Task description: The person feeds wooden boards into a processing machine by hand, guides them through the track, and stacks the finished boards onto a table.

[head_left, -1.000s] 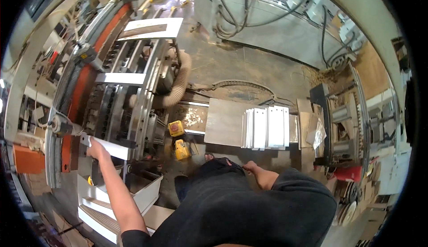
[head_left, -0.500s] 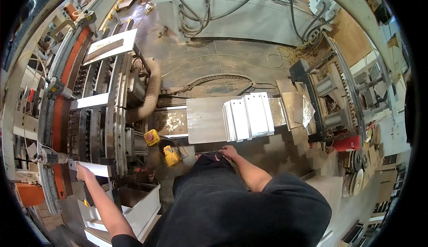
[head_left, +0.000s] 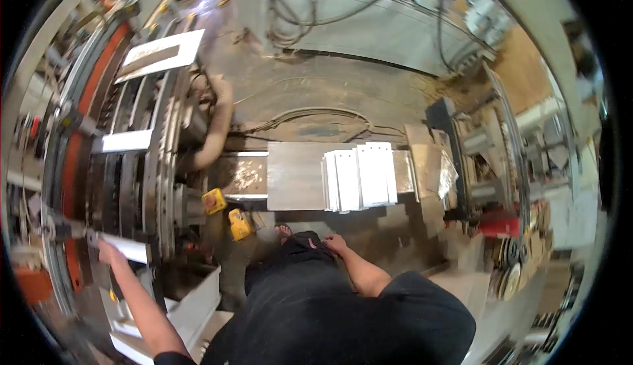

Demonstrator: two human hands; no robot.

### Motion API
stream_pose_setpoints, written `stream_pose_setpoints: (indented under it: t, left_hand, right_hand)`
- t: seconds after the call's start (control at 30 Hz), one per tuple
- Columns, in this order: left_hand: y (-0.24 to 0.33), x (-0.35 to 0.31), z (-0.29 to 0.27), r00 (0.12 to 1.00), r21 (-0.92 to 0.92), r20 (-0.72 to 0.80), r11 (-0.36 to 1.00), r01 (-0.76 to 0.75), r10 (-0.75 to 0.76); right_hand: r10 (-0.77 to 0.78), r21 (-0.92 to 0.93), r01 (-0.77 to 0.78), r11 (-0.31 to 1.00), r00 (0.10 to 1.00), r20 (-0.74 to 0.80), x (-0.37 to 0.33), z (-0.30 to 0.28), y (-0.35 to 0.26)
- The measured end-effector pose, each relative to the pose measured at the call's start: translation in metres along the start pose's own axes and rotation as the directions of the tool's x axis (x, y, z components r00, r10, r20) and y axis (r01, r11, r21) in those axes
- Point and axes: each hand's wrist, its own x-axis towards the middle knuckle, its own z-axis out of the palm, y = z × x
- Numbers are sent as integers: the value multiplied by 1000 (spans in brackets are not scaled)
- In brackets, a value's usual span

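Note:
At the left, my left hand point(head_left: 109, 254) is at the end of a narrow white panel point(head_left: 132, 249) lying across the near end of the machine bed; its fingers are closed on that end, partly hidden and blurred. My right hand point(head_left: 334, 243) hangs loosely beside the front of my dark trousers, its fingers a little bent and apart, holding nothing. Beyond it, a fanned stack of white panels point(head_left: 359, 177) with small holes along the far edge rests on a grey board point(head_left: 295, 177). A second white strip point(head_left: 128, 141) and a larger white panel point(head_left: 188, 47) lie farther along the bed.
Two yellow control units point(head_left: 213, 201) stand on the floor by the machine. A ribbed hose point(head_left: 223, 111) runs beside the bed. Below my left arm is an open white box point(head_left: 204, 296). Another machine frame point(head_left: 511, 141) and a red container point(head_left: 498, 224) are at the right.
The whole view has shifted slightly and blurred, with most things sitting farther left. A foot now shows beside my trousers. My left hand stays at the white panel; my right hand stays near my trousers.

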Motion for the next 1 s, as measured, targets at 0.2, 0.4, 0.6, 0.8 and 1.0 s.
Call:
stream_pose_setpoints:
  t: [0.2,0.4,0.6,0.8,1.0]
  left_hand:
    - [15,-50,14,998,43,-47,999,-28,30]
    - [31,-96,-26,959,258,218,937,-235,181]
    - [5,-179,-80,833,613,321,572,-545,450]
    - [-6,-191,-101,670,638,328,367,-677,666]
    - [-7,-191,-96,650,559,314,419,-716,692]
  right_hand:
    - [-9,49,5,999,996,91,10,-16,-14]
    - [22,129,-58,990,964,264,43,-29,-72]
    - [-300,76,295,952,864,405,17,-50,-218]
    - [-647,307,593,744,525,554,-101,19,-386]
    - [-987,33,996,85,79,141,-212,71,-474]
